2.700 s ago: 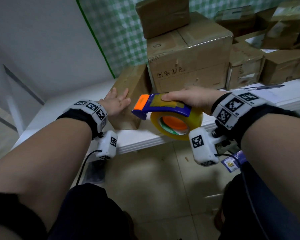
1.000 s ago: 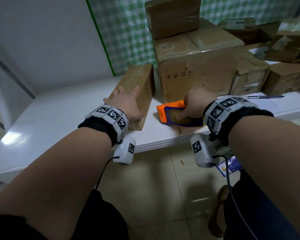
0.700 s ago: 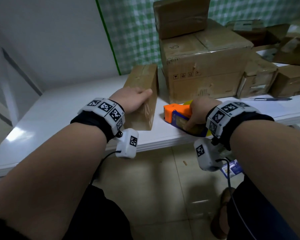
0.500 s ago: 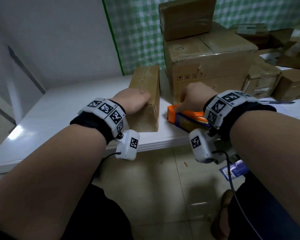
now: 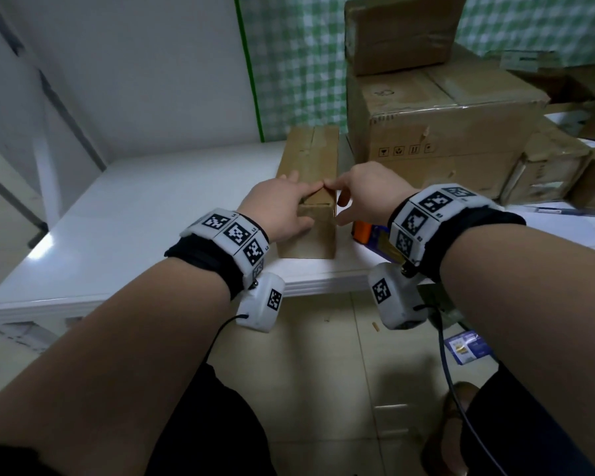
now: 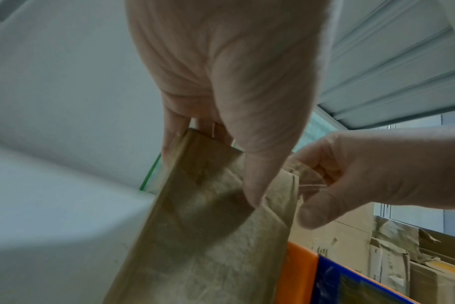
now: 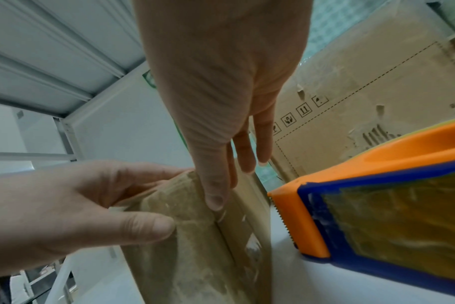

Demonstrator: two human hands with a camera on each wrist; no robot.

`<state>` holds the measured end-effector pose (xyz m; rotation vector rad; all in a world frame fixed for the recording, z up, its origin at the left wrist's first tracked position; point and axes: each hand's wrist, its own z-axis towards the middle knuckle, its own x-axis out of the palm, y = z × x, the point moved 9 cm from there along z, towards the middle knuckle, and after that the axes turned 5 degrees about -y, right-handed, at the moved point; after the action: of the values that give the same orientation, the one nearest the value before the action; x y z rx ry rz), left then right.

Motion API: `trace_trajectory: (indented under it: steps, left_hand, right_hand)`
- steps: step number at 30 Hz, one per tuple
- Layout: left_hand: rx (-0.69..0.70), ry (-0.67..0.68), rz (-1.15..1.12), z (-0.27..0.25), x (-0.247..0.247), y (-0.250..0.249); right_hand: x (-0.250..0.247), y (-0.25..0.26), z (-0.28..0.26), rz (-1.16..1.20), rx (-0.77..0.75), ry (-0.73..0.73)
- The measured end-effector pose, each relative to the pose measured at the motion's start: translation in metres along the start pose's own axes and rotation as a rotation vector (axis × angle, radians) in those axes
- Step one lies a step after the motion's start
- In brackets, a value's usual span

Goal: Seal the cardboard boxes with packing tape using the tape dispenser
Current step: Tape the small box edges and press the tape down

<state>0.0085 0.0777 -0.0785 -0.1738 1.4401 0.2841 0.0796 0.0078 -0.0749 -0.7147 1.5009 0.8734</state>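
A narrow cardboard box (image 5: 310, 166) lies end-on near the front edge of the white table (image 5: 152, 218). My left hand (image 5: 299, 204) grips its near top end, thumb on the end face (image 6: 216, 236) and fingers over the left side. My right hand (image 5: 337, 201) pinches the upper right corner, thumb (image 7: 213, 197) on the taped end face and index finger along the top edge. The orange and blue tape dispenser (image 5: 364, 233) lies on the table just right of the box, untouched and partly hidden behind my right wrist; its toothed orange blade (image 7: 288, 216) points at the box.
A large cardboard box (image 5: 443, 132) stands right behind, with a smaller box (image 5: 399, 32) on top. More small boxes (image 5: 550, 170) and a pen (image 5: 571, 211) lie to the right. White table surface stretches to the left.
My right hand laid the dispenser down beside the box, let go of it and moved onto the box's near end. My left hand slid from the box's side to its near top edge.
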Motion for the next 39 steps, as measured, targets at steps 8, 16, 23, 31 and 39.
trace_trajectory:
  steps: [8,16,23,31,39]
  left_hand:
    - [0.010,-0.047,0.024,0.002,0.000,0.000]
    - [0.012,-0.027,-0.001,0.003,0.000,-0.001]
    - [0.040,0.066,-0.021,0.002,0.002,0.003]
    - [0.079,0.099,0.026,0.000,0.003,0.002]
    - [0.060,0.083,-0.062,-0.002,0.002,0.007]
  right_hand:
    - [-0.003,0.003,0.004,-0.050,-0.003,-0.077]
    - [-0.003,0.008,-0.002,-0.093,-0.012,-0.134]
    - [-0.004,0.012,-0.003,-0.134,-0.011,-0.177]
    - [-0.003,0.013,-0.006,-0.127,-0.046,-0.218]
    - [-0.004,0.010,-0.004,-0.160,-0.041,-0.143]
